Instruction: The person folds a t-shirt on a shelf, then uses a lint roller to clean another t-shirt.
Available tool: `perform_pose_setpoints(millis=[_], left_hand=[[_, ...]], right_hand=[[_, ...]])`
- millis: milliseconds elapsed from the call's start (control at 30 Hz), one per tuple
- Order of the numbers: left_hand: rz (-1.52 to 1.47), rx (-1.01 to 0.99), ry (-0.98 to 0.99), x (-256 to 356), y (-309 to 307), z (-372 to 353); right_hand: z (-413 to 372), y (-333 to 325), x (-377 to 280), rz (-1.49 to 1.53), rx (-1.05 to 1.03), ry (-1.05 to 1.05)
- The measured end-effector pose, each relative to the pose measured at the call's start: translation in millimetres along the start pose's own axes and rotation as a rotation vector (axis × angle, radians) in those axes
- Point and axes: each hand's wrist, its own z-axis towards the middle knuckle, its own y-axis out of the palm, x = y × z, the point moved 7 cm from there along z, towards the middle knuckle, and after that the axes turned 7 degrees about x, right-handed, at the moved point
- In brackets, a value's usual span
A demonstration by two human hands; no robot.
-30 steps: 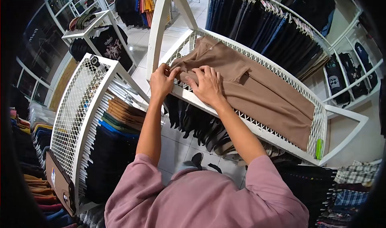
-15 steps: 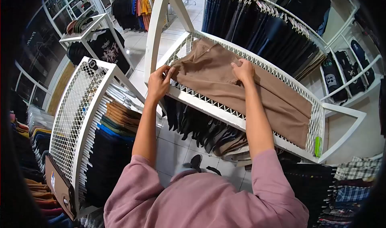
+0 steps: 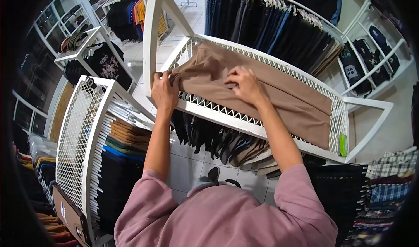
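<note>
Brown trousers (image 3: 288,98), right of left grip (image 3: 165,88)

Single head-worn view, looking forward and steeply down over wearer's chest, forearms within close range.

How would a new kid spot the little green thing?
Find the white mesh-topped rack with the brown garment on it. Go to its right end, near corner. The green thing there is small and bright, unlike the brown and white beside it.
</note>
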Motion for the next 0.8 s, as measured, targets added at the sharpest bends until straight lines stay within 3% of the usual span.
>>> perform_pose_setpoints(millis=[67, 133, 200, 333, 400, 500, 600, 733, 800], left_hand=[[-0.006, 0.117, 0.079, 22, -17, 0], [-0.073, 0.082, 0.103, 46, -21, -6], [-0.235, 0.028, 0.306, 91, -22, -22], [-0.517, -0.3, 0.443, 175, 0, -79], [-0.509, -0.332, 0.573, 212, 8, -108], [-0.492, -0.474, 0.656, 252, 24, -145], [-0.472, -0.534, 0.728, 281, 34, -174], [-0.508, -0.59, 0.772, 307, 34, -197], [-0.584, -0.607, 0.719, 313, 37, -202]], right_hand=[[-24, -11, -6, 0.033, 0.066, 0.064], [-49, -23, -10, 0.029, 0.038, 0.129], [-84, -43, -12, -0.139, 0.065, 0.249], [-168, -86, 9, -0.414, 0.1, 0.457], [-204, -117, 22, -0.486, 0.106, 0.558], [-275, -157, 64, -0.625, 0.144, 0.856], [-322, -199, 75, -0.732, 0.171, 0.995], [-363, -235, 48, -0.916, 0.488, 0.992], [-372, -239, 32, -0.922, 0.541, 1.057]])
